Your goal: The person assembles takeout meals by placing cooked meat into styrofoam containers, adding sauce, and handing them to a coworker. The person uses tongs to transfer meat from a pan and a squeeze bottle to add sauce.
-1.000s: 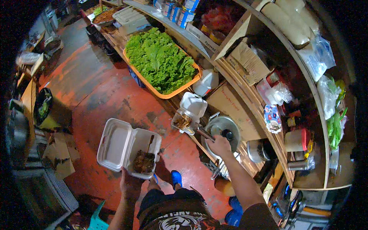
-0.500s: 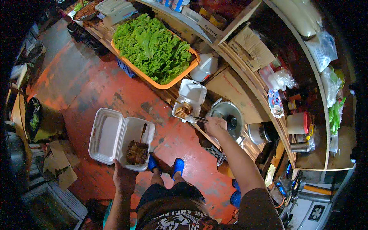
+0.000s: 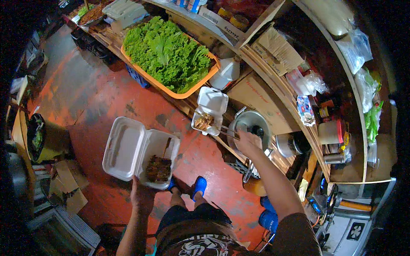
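Observation:
My left hand [image 3: 142, 194] grips the near edge of a large white foam takeout box [image 3: 124, 147], held with its lid folded back. Dark browned meat [image 3: 159, 168] lies in its right half, with a thin stick pointing away from it. In my right hand [image 3: 249, 144] is a pair of metal tongs [image 3: 229, 133], whose tips reach the near side of a smaller foam box [image 3: 213, 101]. That box stands uncovered at the counter's edge, with browned meat pieces [image 3: 204, 122] inside. Whether the tong tips pinch any meat cannot be made out.
Leafy lettuce [image 3: 166, 55] fills an orange basket [image 3: 179, 94] beyond the small box. A metal pot [image 3: 268, 128] stands just beyond my right hand, near a cardboard box [image 3: 260, 96] and a white jug [image 3: 226, 73]. Wooden shelves line the right side. Red floor [image 3: 102, 102] lies below.
The large foam box and my left hand have shifted slightly right. My right hand and the tongs have turned a little, the tips still at the small box.

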A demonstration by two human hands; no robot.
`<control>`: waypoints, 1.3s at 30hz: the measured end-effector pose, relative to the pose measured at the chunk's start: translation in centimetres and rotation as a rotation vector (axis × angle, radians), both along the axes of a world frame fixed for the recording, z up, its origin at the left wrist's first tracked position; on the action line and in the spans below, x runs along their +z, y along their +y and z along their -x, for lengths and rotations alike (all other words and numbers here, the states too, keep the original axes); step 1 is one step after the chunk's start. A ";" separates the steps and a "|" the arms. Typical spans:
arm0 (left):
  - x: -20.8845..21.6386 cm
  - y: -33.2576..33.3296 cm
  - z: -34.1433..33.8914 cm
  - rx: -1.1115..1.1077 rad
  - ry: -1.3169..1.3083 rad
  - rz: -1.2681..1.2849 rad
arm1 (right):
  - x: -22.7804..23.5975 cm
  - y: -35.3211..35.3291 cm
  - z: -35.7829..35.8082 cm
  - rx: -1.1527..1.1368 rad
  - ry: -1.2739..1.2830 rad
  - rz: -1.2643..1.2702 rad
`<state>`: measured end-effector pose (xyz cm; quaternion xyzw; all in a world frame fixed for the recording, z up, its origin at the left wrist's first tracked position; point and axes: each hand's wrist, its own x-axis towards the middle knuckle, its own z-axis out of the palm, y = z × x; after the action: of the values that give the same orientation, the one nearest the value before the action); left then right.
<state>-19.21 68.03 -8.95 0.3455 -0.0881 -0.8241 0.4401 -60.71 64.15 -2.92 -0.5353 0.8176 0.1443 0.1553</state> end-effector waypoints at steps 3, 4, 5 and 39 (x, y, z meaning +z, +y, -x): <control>-0.6 -0.5 1.3 -0.108 -0.022 0.044 | 1.7 7.0 2.1 -0.054 -0.002 0.218; -0.6 -0.8 2.3 -0.158 -0.037 0.072 | 2.2 9.4 2.6 -0.080 0.009 0.270; -0.8 -0.8 3.4 -0.076 0.032 -0.050 | 3.3 11.1 2.1 -0.165 -0.094 0.308; 8.1 55.6 61.3 -1.790 0.243 0.146 | 3.3 89.6 14.8 -1.910 0.082 1.226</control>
<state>-80.53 123.59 -0.82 0.0297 -0.3288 -0.8813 -0.3382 -75.55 153.79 0.37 0.3267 0.8286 -0.4403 -0.1131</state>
